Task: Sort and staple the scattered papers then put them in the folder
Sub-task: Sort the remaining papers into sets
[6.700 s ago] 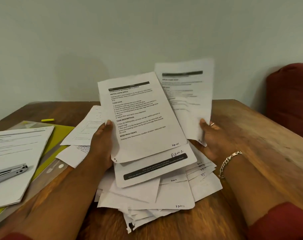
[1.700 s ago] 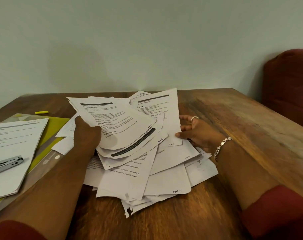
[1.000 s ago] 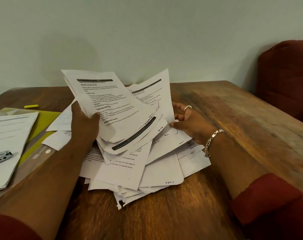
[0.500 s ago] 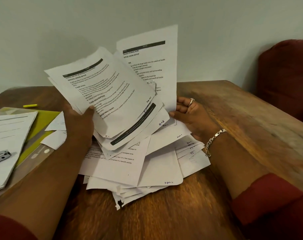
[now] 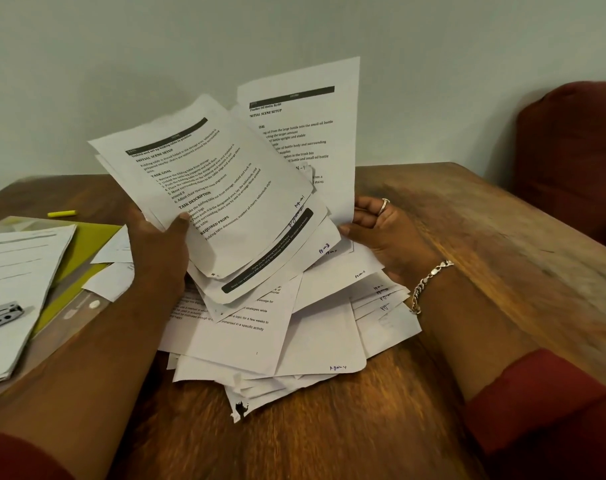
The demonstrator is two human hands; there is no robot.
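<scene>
Worn wooden desk [image 5: 468,271] under my loose paper heap [image 5: 294,341], left hand [image 5: 159,251] gripping a fanned printed sheaf [image 5: 218,202], right hand [image 5: 381,230] pinching one upright sheet [image 5: 312,140], yellow-green folder [image 5: 87,237] and metal stapler [image 5: 0,315] left.

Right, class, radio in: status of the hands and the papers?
Left hand grips fanned sheets. Right hand pinches one upright page. Loose pile unsorted; stapler untouched.

Two hands appear: the left hand [image 5: 159,251] holds a fanned sheaf [image 5: 225,209] of at least three printed sheets, and the right hand [image 5: 381,230] holds one sheet [image 5: 312,133]. One loose pile [image 5: 277,334] lies on the single table [image 5: 468,237]; its sheets overlap too much to count. Also present: one stapler [image 5: 0,315], one folder [image 5: 83,237], one yellow marker [image 5: 62,213], one bracelet [image 5: 428,284] and one ring [image 5: 384,204].
</scene>
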